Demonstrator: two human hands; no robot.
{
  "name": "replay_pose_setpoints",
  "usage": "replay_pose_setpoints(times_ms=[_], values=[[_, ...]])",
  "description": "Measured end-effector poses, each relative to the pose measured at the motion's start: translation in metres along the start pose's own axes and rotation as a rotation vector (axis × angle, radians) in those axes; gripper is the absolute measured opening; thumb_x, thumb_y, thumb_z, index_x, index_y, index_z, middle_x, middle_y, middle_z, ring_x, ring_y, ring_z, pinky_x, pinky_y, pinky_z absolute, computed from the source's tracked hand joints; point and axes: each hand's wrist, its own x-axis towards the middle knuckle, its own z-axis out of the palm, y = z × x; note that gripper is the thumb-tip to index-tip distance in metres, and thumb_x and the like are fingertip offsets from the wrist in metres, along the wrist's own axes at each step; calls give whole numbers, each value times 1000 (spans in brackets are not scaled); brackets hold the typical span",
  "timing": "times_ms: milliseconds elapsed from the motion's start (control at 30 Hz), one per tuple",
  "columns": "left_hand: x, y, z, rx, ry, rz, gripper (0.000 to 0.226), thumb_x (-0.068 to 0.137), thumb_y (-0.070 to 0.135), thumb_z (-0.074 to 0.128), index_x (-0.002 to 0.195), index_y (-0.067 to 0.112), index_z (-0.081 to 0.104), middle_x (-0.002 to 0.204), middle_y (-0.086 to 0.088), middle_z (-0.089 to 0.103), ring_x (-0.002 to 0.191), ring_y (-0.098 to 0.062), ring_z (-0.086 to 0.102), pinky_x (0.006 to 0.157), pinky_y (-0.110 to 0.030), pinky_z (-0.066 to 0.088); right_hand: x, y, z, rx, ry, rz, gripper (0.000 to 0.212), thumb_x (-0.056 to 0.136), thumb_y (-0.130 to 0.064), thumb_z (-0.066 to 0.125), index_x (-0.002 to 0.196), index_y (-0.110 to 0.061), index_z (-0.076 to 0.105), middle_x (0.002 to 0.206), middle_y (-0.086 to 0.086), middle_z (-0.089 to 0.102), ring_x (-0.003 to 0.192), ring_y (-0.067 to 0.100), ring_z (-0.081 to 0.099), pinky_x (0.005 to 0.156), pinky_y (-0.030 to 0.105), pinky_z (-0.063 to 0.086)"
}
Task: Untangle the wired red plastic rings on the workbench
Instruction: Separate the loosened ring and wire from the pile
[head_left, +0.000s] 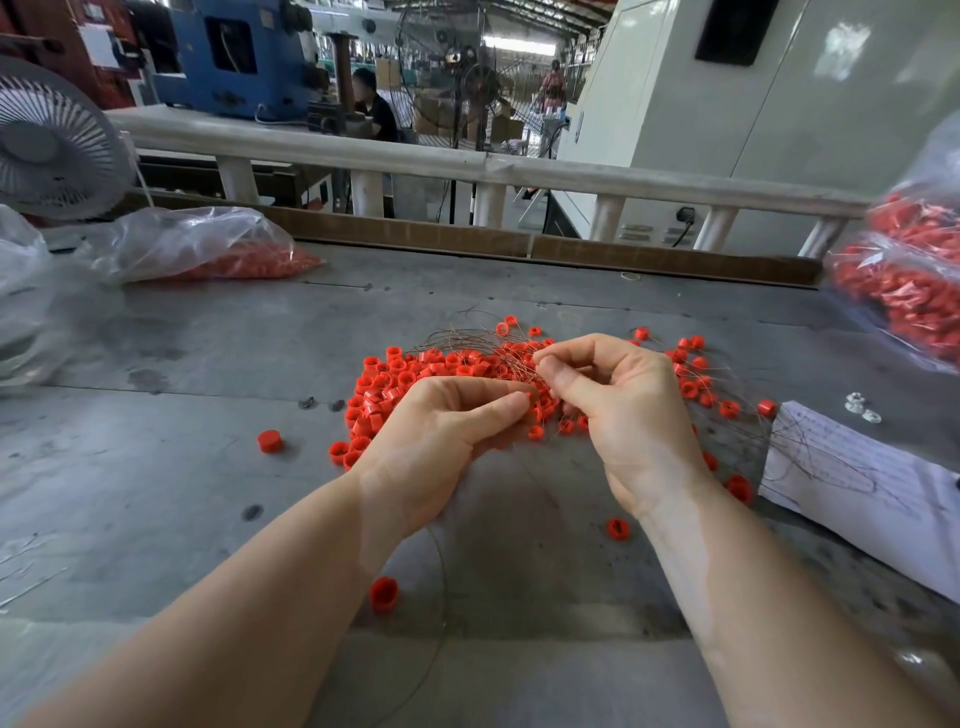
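On workbench (156, 364) — tangled red rings (415, 371)

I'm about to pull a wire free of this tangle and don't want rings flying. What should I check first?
1. Right hand pinches wires: ok.
2. Left hand steadies the red rings: ok.
3. Which ring the pinched wires lead to: cannot tell.
4. Loose rings kept together: not ok, a stray ring and others lie apart.
5. Wires clear of the paper sheet: not ok, strands lie across it.
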Motion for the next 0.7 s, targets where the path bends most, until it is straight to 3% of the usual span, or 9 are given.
replay_pose_setpoints(times_ms=[233, 367, 533, 700], values=[[1, -1, 0, 86, 3, 56, 14, 85, 4, 61, 89, 11, 72, 92, -13, 73, 89, -19, 66, 89, -26, 53, -2, -6, 2, 182, -20, 118, 21, 83, 3, 62, 68, -12, 66, 58, 1, 55, 51, 4, 48, 48, 13, 40], [0, -2, -1, 165, 6, 82, 14, 85, 7, 63, 88, 15, 73, 91, -11, 74, 90, -20, 68, 90, -28, 53, -2, -6, 3, 238, -49, 120, 27, 84, 5, 57, 67, -15, 65, 67, 0, 63, 53, 3, 50, 49, 13, 40], [-2, -2, 1, 243, -16, 129, 13, 85, 4, 64, 90, 12, 73, 81, -4, 74, 71, -3, 67, 67, -11, 50, -1, -5, 3, 257, -48, 104, 31, 86, 6, 56, 67, -17, 65, 58, -4, 62, 47, 4, 45, 46, 14, 38], [-3, -1, 5, 400, -16, 214, 16, 84, 6, 67, 86, 21, 72, 77, 6, 73, 69, 5, 65, 65, -5, 45, 0, -3, 4, 244, -43, 109, 30, 86, 4, 56, 67, -17, 64, 54, -5, 56, 43, 5, 39, 45, 15, 36]])
